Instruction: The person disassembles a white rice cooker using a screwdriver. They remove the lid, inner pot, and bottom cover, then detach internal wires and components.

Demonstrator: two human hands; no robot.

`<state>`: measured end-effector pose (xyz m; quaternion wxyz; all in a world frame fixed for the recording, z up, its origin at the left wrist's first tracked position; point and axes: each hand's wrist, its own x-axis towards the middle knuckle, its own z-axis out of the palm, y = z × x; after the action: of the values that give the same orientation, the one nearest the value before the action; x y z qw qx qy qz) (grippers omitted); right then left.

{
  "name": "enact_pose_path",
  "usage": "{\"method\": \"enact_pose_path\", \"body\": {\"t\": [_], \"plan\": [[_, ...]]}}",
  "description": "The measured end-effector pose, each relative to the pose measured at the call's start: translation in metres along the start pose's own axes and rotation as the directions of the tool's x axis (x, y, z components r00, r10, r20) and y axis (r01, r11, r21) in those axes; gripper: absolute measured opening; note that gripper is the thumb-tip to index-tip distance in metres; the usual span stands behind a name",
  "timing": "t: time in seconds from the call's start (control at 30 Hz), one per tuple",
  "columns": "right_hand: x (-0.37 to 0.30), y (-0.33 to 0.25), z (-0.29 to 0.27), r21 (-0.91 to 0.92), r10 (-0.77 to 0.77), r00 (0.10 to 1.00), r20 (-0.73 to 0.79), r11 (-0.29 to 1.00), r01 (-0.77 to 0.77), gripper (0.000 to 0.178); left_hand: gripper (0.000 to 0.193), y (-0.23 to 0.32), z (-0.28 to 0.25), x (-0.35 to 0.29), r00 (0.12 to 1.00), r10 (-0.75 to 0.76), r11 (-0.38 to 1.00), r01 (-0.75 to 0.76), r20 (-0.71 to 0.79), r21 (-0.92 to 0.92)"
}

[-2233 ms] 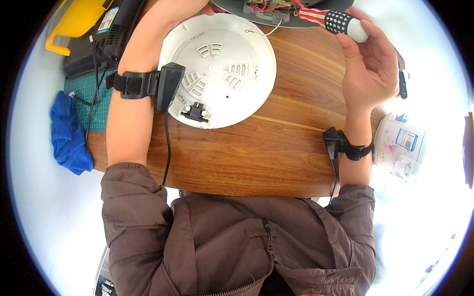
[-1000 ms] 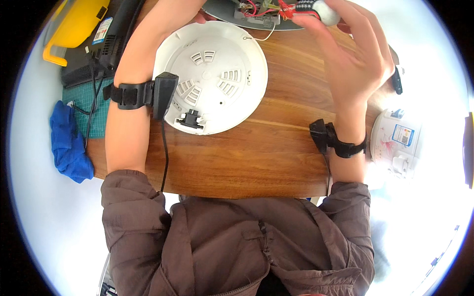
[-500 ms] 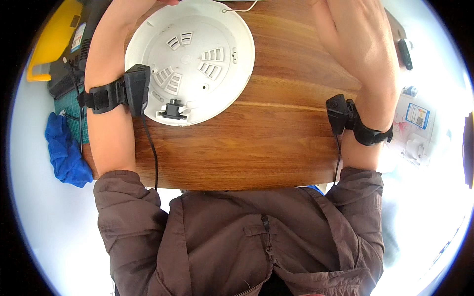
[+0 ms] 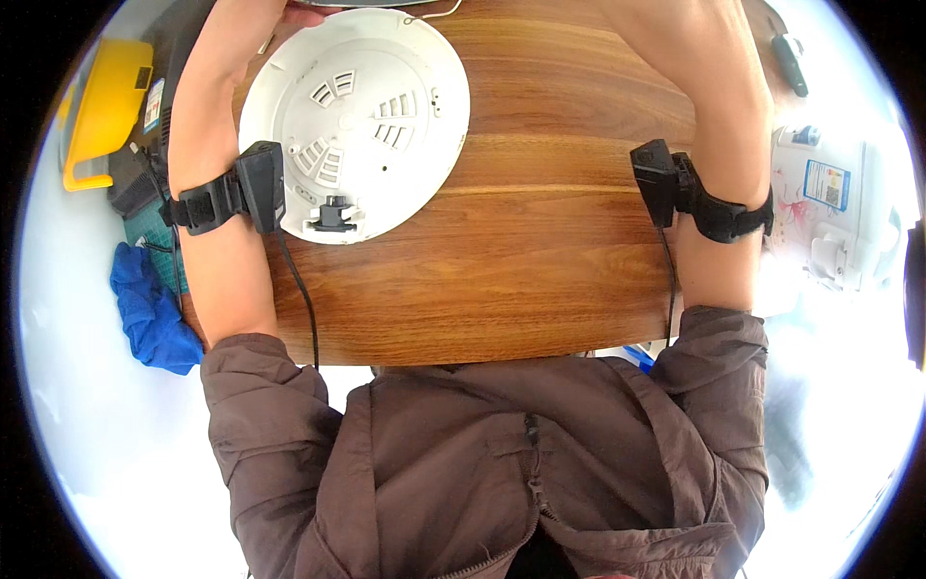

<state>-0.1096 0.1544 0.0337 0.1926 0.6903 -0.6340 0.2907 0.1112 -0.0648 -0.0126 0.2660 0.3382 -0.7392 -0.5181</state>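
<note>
A round white plastic housing lies on the wooden table, with groups of vent slots and a black fitting at its near edge. A thin white wire with a ring end sits by its far rim. My left hand shows only in part at the top edge, close to the housing's far left rim; what its fingers hold is hidden. Past the upper edge, my right hand is out of sight; only the right forearm shows. Both forearms wear black strapped devices.
At the left are a yellow plastic case part, a green mat and a blue cloth. A dark handheld object and a white labelled package are at the right. A grey edge shows beyond the housing.
The view has shifted slightly, so the table and housing sit differently in it. My right arm reaches further past the top edge. More of my left hand shows.
</note>
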Motion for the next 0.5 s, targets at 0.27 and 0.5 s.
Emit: {"method": "enact_pose_path", "body": {"t": [0.27, 0.5], "plan": [[0.007, -0.011, -0.007, 0.176, -0.025, 0.997, 0.078, 0.984, 0.011, 0.021, 0.031, -0.004, 0.003, -0.002, 0.999, 0.009, 1.0, -0.009, -0.042, -0.011], [0.015, -0.019, 0.004, -0.099, 0.017, 0.996, 0.093, 0.995, -0.007, 0.018, 0.032, -0.008, -0.012, 0.013, 0.998, -0.047, 0.998, 0.048, 0.033, -0.045]]}}
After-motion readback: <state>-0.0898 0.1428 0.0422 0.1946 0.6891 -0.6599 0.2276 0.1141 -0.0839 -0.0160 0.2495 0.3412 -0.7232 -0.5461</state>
